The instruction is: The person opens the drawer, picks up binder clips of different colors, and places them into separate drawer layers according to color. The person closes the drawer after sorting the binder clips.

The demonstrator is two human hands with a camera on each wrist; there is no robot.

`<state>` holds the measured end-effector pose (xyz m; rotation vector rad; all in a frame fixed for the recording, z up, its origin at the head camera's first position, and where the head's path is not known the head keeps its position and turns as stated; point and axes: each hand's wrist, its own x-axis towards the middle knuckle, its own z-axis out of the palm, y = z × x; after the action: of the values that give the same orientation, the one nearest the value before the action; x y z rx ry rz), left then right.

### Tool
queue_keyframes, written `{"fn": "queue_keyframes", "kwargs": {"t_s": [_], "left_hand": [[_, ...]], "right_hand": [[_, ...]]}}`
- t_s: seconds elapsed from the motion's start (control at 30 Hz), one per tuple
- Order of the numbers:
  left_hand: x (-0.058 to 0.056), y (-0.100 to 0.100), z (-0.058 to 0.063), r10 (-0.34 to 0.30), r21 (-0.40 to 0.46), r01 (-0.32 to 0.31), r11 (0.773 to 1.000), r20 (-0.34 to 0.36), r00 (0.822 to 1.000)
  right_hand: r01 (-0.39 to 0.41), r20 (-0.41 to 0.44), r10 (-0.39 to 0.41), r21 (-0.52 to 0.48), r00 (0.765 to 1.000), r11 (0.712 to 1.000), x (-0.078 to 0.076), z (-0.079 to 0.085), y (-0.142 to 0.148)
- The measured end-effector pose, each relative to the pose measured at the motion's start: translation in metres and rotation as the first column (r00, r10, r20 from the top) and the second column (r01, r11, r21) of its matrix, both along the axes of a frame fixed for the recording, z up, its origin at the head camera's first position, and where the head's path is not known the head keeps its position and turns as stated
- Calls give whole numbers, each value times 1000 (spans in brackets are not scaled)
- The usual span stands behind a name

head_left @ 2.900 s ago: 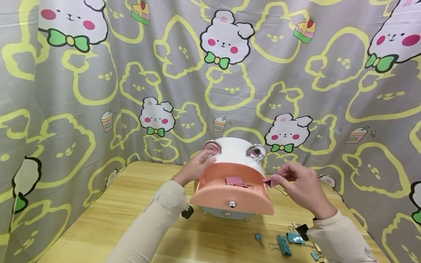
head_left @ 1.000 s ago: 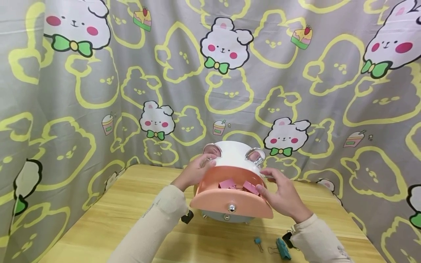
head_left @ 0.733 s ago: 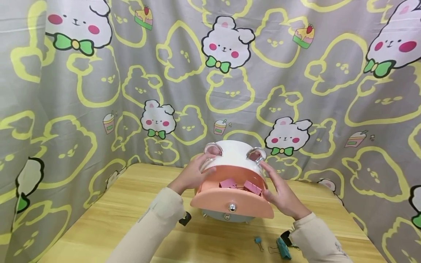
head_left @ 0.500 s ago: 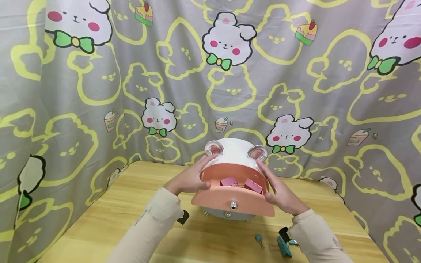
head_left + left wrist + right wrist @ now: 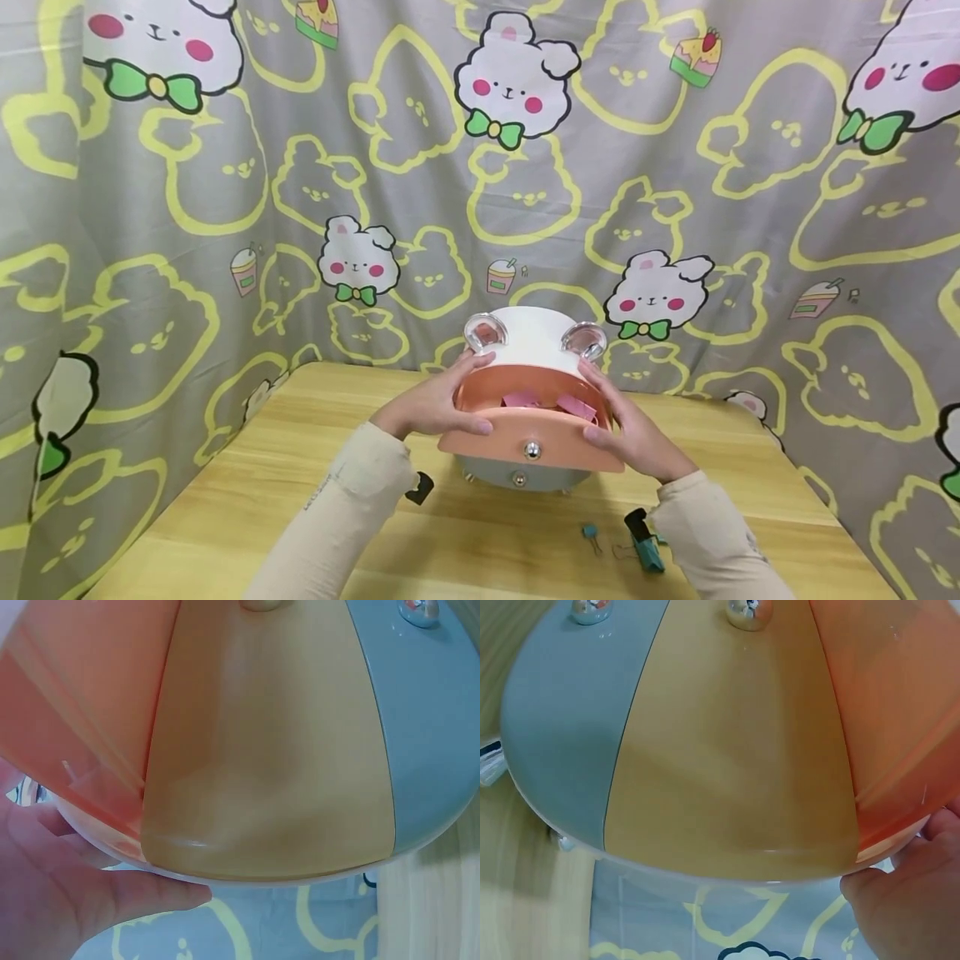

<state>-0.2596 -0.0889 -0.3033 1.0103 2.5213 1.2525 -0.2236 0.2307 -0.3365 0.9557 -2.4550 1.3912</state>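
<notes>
A small drawer cabinet [image 5: 534,340] with a white top and silvery ears stands on the table. Its orange top drawer [image 5: 491,435] is pulled out; pink binder clips [image 5: 576,407] lie inside. My left hand [image 5: 423,404] lies along the cabinet's left side, fingers near the ear, thumb on the drawer front. On the opposite side my right hand [image 5: 637,433] mirrors it, thumb at the front's right end. Neither hand's fingers are curled round anything. Both wrist views show the yellow middle drawer [image 5: 270,750] and blue-grey bottom drawer [image 5: 570,735], closed. Some fingertips are hidden.
A black binder clip [image 5: 420,488] lies by my left sleeve. Near my right sleeve are another black clip [image 5: 637,523], a teal binder clip [image 5: 647,553] and a small teal clip [image 5: 590,531]. A patterned curtain [image 5: 420,192] hangs behind the table.
Earlier my right hand pinched a pink binder clip beside the drawer; it let go, and the clip lies inside. Both hands moved onto the cabinet's sides, thumbs to the drawer front. The drawer has slid slightly inward.
</notes>
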Motion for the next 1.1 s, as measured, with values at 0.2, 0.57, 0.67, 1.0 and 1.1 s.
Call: {"fn": "queue_keyframes", "kwargs": {"t_s": [0.2, 0.57, 0.67, 1.0, 1.1], "left_hand": [[-2, 1, 1, 6, 6, -6, 1000, -23, 1000], [0, 3, 3, 15, -28, -20, 999, -182, 983], [-1, 4, 2, 15, -29, -21, 999, -197, 980], [1, 11, 1, 79, -88, -113, 990, -317, 945], [2, 15, 0, 115, -94, -162, 982, -381, 917]], "right_hand": [[30, 35, -29, -34, 999, 999, -1, 1, -2], [176, 15, -175, -44, 984, 983, -6, -2, -8], [185, 3, -185, -57, 983, 981, -7, -3, -8], [238, -67, -239, -24, 969, 971, -8, -4, -10], [259, -98, -259, -13, 961, 966, -8, -3, -10]]}}
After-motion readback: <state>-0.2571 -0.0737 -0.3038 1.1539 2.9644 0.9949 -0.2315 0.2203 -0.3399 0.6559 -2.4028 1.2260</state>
